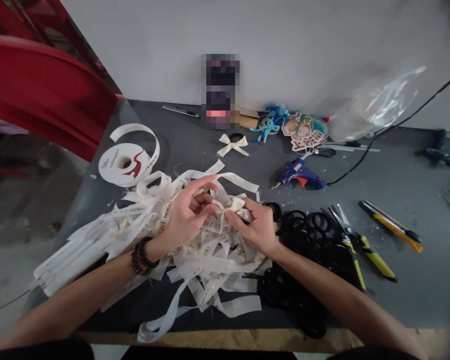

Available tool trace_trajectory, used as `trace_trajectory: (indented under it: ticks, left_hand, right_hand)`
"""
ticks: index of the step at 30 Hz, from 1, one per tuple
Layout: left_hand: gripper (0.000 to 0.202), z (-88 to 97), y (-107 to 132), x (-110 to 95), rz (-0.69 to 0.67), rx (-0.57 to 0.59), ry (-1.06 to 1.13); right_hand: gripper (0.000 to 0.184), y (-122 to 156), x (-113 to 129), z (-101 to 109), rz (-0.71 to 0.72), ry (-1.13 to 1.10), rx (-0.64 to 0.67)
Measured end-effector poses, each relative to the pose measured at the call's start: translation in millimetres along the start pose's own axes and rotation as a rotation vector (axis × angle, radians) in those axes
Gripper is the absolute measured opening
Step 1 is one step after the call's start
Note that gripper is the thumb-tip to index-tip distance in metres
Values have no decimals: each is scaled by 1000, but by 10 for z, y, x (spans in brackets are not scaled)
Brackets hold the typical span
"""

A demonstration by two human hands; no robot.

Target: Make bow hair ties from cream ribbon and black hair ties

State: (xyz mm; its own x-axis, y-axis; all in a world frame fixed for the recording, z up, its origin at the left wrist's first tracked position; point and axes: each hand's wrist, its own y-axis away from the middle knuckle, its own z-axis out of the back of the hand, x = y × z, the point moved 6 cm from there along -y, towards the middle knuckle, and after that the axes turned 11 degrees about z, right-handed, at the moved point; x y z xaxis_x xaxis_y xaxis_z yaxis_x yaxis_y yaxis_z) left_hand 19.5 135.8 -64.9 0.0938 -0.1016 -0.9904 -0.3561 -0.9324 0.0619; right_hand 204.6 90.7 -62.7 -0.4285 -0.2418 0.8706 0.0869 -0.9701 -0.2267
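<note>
Between my two hands is a white ribbon bow (235, 204), held above a heap of cut ribbon strips (225, 265) with gold lettering. My left hand (189, 210), with a dark bead bracelet at the wrist, pinches the left side of the bow between thumb and fingers. The thumb and index finger of my right hand (257, 224) close on its right loop. A finished-looking bow on a black hair tie (232, 145) lies farther back. To the right of the heap is a pile of black hair ties (296, 300).
A ribbon spool (112, 162) lies at the left, beyond a white power strip (71, 265). A blue glue gun (300, 174) with a cord, yellow-handled scissors (350, 245) and a yellow utility knife (392, 225) lie right. A phone-like blurred object (220, 90) leans against the wall.
</note>
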Motion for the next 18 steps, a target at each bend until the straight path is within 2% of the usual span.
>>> trace_trajectory:
  ticks: [6,14,18]
  left_hand:
    - [60,-28,-8,2,10,58,48]
    - [62,-12,-25,27,49,52,89]
    - [60,-54,-25,54,162,116,131]
  right_hand:
    - [29,11,-14,20,-17,-15,-15]
    - [29,14,-9,29,4,-5,-47]
    - [31,12,-38,54,-23,-20,-102]
